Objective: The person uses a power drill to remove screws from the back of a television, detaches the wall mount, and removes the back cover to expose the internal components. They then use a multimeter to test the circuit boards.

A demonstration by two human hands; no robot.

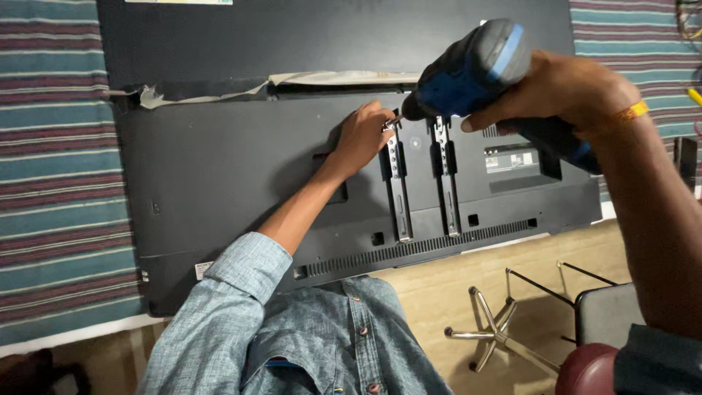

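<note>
drill [472,69] blue/grey, tip at top of left mount bracket [395,183] on TV back panel [219,168] | right hand [563,91] wrapped round drill grip | left hand [363,135] pinching at bit tip (screw hidden) | second bracket [443,175] beside | striped cloth [51,146] under panel

A striped cloth [51,168] in teal and maroon bands covered the tabletop. Below its edge, on the pale wooden floor [431,300], stood a chrome chair base [493,335] beside a dark red seat [585,369].
</note>
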